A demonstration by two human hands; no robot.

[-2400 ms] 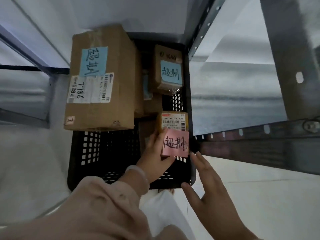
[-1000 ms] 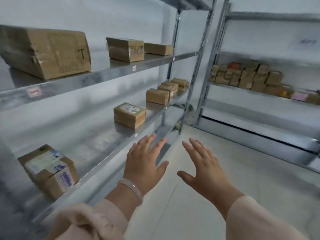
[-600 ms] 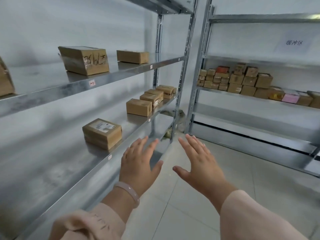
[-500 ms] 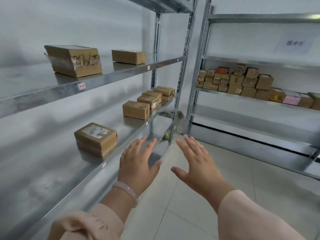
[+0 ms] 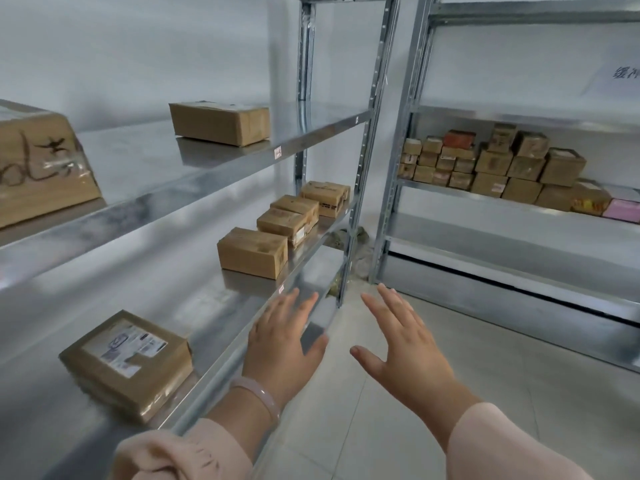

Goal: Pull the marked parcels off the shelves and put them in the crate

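- Both hands are released and hold nothing: the left hand (image 5: 282, 344) and right hand (image 5: 403, 344) are raised side by side, fingers straight and spread.
- Left of the left hand, a flat labelled parcel (image 5: 128, 362) lies on the middle shelf (image 5: 207, 306), near its front edge.
- Beyond the left fingertips on that shelf stand a plain box (image 5: 252, 252) and then three smaller boxes (image 5: 287, 221) in a row.
- Above and left of the hands, the upper shelf (image 5: 138, 161) carries a brown box (image 5: 220, 123) and a large handwritten box (image 5: 38, 164).
- Well beyond the right hand, stacked parcels (image 5: 495, 168) fill a second rack (image 5: 450, 244), with a pink parcel (image 5: 623, 209) at the right end.
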